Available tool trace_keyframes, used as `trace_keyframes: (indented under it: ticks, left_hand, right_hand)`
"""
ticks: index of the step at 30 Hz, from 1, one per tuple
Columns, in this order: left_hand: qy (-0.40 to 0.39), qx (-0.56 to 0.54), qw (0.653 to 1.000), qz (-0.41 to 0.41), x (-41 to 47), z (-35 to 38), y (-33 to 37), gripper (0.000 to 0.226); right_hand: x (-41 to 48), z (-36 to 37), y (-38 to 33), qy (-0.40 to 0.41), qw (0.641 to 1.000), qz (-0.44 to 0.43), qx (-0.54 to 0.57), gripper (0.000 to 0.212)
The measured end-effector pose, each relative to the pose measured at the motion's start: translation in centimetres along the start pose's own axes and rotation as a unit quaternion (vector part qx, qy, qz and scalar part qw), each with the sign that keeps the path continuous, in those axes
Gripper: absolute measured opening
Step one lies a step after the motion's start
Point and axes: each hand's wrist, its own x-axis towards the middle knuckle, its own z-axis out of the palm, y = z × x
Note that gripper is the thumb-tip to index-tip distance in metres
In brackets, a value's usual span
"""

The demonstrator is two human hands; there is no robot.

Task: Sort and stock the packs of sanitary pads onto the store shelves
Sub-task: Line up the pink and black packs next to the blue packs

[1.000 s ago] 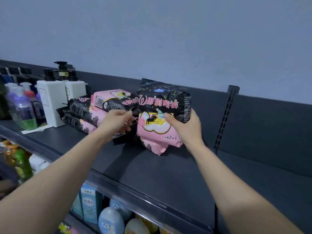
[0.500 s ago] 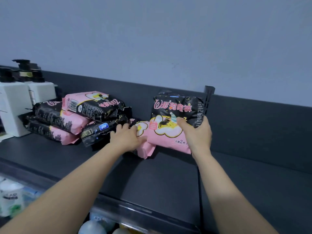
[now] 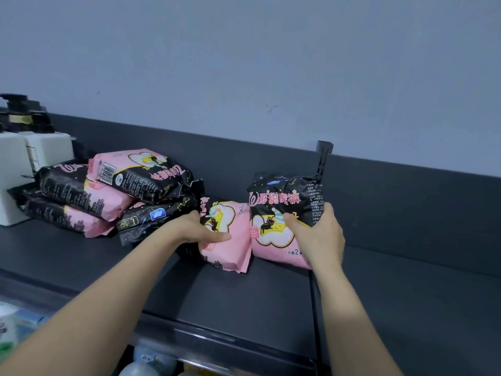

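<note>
Two pink-and-black packs of sanitary pads stand side by side on the dark top shelf [image 3: 257, 299]. My right hand [image 3: 318, 234] grips the right pack [image 3: 279, 210], thumb on its front and fingers round its right side. My left hand [image 3: 199, 230] holds the left pack [image 3: 230, 240], thumb lying across its pink front. To the left lies a loose pile of several more such packs [image 3: 113, 191], stacked flat and crooked.
White pump bottles [image 3: 32, 156] with black tops stand at the far left. A black slotted upright [image 3: 322, 161] rises behind the right pack. The shelf runs on to the right [image 3: 420, 308]. Bottles [image 3: 146, 365] show on the shelf below.
The view has shifted right. My left hand has taken hold of a second pack and stood it next to the pack in my right hand, which stays against the upright.
</note>
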Motion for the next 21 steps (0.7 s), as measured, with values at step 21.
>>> trace_keyframes:
  ticks: [21]
  left_hand:
    - [0.081, -0.617, 0.776, 0.104, -2.6, 4.0, 2.8, 0.07]
  right_hand:
    - [-3.1, -2.2, 2.0, 0.073, 0.993, 0.026, 0.09, 0.041]
